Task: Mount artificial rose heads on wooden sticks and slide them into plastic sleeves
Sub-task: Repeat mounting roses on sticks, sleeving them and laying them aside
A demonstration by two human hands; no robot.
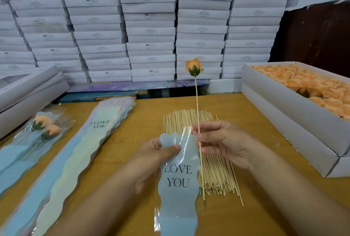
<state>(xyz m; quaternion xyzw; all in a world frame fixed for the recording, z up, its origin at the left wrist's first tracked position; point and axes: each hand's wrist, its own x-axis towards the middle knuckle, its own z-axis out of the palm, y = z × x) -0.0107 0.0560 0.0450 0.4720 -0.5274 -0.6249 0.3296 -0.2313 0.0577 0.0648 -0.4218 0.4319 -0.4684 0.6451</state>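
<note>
An orange rose head (193, 67) with a green base sits on top of a thin wooden stick (197, 106) held upright. My right hand (219, 142) pinches that stick at mid-length. My left hand (157, 156) grips a light blue plastic sleeve (178, 190) printed "LOVE YOU", thumb on its clear upper part. The stick's lower end runs down beside the sleeve's right edge, outside it. A heap of loose wooden sticks (191, 122) lies on the table under both hands.
A white box (280, 99) of orange rose heads (310, 86) stands at the right. A stack of empty sleeves (75, 152) lies left of centre, and two sleeved roses (43, 127) at far left. White cartons (149, 27) are stacked behind the wooden table (255, 207).
</note>
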